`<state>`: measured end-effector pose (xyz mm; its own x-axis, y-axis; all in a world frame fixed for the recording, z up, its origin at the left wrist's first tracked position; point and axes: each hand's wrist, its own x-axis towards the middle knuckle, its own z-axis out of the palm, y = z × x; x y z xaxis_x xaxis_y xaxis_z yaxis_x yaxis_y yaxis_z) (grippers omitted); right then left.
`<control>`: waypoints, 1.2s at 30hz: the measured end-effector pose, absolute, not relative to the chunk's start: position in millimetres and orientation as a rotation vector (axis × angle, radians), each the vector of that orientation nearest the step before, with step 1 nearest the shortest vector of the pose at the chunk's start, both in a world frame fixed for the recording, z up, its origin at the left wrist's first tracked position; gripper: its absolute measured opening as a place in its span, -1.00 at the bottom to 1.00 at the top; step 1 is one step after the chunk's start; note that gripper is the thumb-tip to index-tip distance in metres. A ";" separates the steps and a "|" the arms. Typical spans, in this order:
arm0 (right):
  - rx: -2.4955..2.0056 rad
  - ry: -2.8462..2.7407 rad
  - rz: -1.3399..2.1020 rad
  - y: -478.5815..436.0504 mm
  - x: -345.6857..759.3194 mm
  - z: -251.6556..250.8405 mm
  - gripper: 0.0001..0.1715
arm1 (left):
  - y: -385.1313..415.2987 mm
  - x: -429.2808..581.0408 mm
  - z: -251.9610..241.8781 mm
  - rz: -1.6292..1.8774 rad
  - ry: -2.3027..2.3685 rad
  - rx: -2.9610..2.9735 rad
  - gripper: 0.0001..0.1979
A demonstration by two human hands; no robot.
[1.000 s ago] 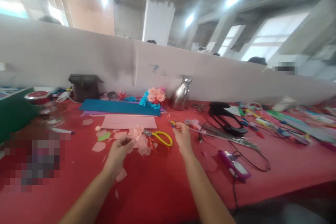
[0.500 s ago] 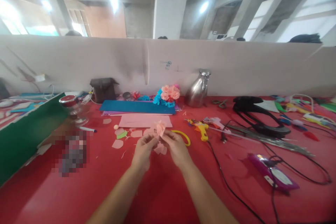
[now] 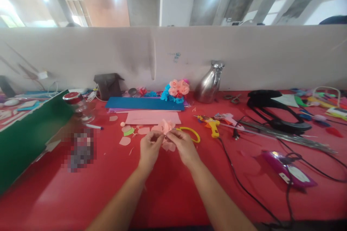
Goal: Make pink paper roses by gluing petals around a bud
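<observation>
Both my hands meet over the red table (image 3: pixel 173 195), pinching a small pink paper flower (image 3: pixel 166 126) between them. My left hand (image 3: pixel 150 148) has its fingers closed on the flower's left side. My right hand (image 3: pixel 184 146) pinches it from the right. Loose pink paper petals (image 3: pixel 168 146) lie under and around my hands. Yellow-handled scissors (image 3: pixel 192 134) rest just right of the flower, partly hidden by my right hand.
Pink paper sheet (image 3: pixel 153 117) and blue sheets (image 3: pixel 143 103) lie behind. A bouquet of paper flowers (image 3: pixel 177 90), a steel jug (image 3: pixel 210 83), a yellow glue gun (image 3: pixel 213 126), cables, a purple device (image 3: pixel 288 169), a glass jar (image 3: pixel 77 106) and a green board (image 3: pixel 27 133) surround.
My right hand came in from the right and joined my left on the pink flower; both now hold it together. The view has swung right and tilted down.
</observation>
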<state>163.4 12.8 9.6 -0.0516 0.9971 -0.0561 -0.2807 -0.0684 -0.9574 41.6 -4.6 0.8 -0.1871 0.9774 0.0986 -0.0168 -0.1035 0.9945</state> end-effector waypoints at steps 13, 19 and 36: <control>-1.051 -0.975 1.342 7.9 155.1 10.8 -0.84 | -11.9 40.3 -3.8 1.353 1.768 2.018 -0.84; -1.089 -0.974 1.272 8.9 154.0 8.4 -0.82 | -10.2 41.6 1.1 1.385 1.602 1.912 -0.89; -1.043 -1.352 1.147 7.6 156.0 -0.1 -0.75 | -9.7 39.8 11.6 1.570 1.238 1.204 -0.86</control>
<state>156.0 7.6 -0.1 -0.0901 0.9819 0.1663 -0.0041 0.1666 -0.9860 39.8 -9.7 11.6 -0.2408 0.9490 0.2033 -0.0234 -0.2151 0.9763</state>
